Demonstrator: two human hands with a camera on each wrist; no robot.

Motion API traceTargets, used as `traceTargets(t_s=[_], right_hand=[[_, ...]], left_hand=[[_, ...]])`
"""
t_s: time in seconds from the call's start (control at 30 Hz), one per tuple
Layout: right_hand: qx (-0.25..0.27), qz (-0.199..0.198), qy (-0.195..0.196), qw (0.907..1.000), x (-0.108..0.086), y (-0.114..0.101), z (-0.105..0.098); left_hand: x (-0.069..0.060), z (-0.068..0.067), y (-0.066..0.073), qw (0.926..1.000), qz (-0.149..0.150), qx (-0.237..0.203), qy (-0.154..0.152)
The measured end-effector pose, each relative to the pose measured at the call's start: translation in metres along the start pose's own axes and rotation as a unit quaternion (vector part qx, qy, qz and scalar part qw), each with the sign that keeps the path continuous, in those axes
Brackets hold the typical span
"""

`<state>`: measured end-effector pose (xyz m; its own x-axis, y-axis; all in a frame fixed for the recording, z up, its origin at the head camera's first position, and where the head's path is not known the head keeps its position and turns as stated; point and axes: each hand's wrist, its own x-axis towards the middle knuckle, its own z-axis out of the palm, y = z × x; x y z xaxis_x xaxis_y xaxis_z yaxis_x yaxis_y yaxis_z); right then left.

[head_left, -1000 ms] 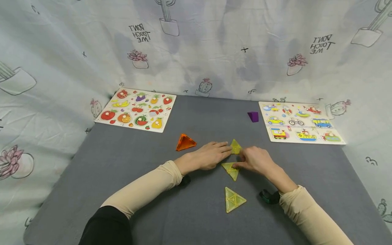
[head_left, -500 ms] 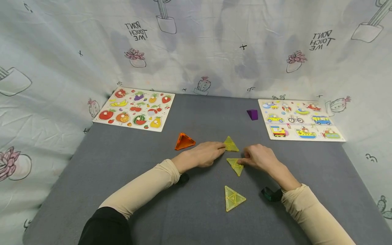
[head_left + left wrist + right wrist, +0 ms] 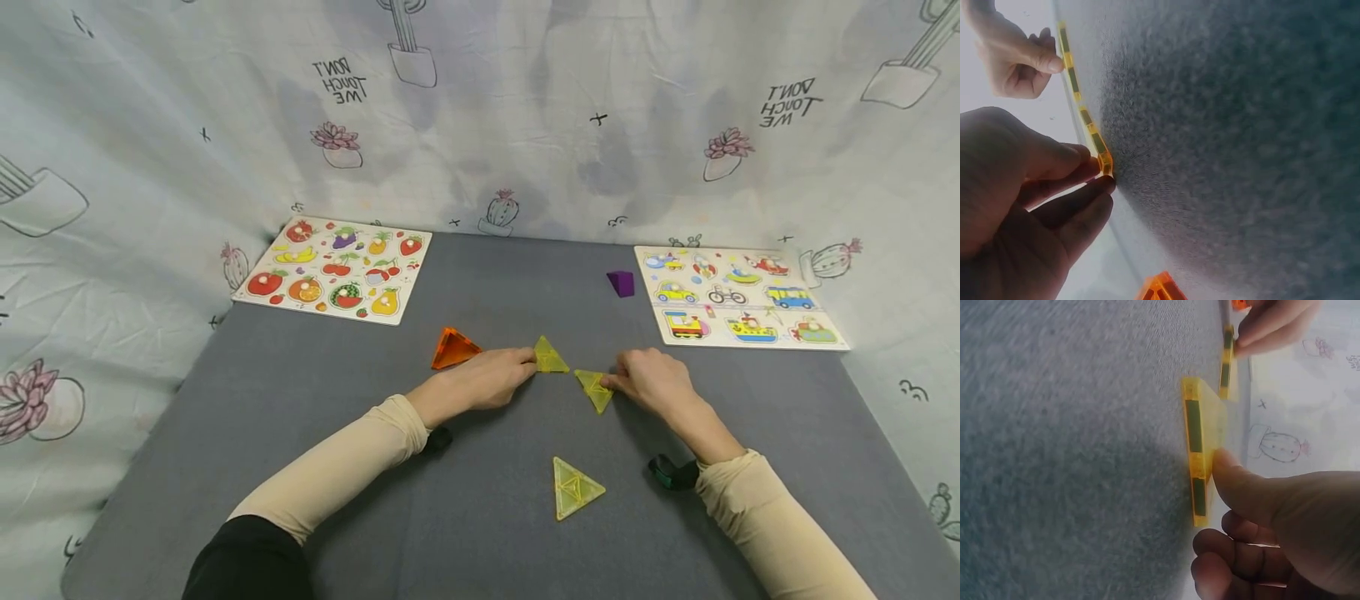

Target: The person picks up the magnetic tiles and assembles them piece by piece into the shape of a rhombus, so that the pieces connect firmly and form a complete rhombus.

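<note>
My left hand [image 3: 487, 379] pinches the left corner of a yellow see-through triangular magnetic tile [image 3: 551, 357] lying on the table. In the left wrist view, thumb and fingertips meet around that tile's corner. Just to its right is a second yellow triangular magnetic tile [image 3: 592, 387], its edge facing the camera in the right wrist view. My right hand [image 3: 651, 382] holds this one, thumb on its face and the other fingers curled near its edge. A small gap separates the two tiles. Closer to me, a third yellow triangular tile [image 3: 576, 489] lies untouched.
An orange triangular piece [image 3: 453, 348] sits right behind my left hand. Farther back is a purple wedge block [image 3: 621, 283]. A fruit puzzle board [image 3: 337, 267] lies back left, a vehicle puzzle board [image 3: 731, 300] back right. Patterned cloth hangs behind the grey table [image 3: 375, 533].
The left hand has drawn its yellow tile leftward. The right hand has slid the other tile right and farther back, so the two now lie nearly side by side.
</note>
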<state>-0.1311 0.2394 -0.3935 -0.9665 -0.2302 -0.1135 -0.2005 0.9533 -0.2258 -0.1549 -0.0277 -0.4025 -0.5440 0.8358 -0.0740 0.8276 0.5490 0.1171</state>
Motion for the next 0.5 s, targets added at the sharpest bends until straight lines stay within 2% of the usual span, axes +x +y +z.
traceTargets(t_s=[0.3,0.5], right_hand=[[-0.006,0.030,0.009,0.9995,0.002,0.008,-0.001],[-0.006,0.068,0.001,0.9977,0.000,0.001,-0.003]], left_hand=[[-0.010,0.001,0.007,0.9993,0.037,-0.004,0.010],[-0.010,0.002,0.014,0.9990,0.045,0.003,0.004]])
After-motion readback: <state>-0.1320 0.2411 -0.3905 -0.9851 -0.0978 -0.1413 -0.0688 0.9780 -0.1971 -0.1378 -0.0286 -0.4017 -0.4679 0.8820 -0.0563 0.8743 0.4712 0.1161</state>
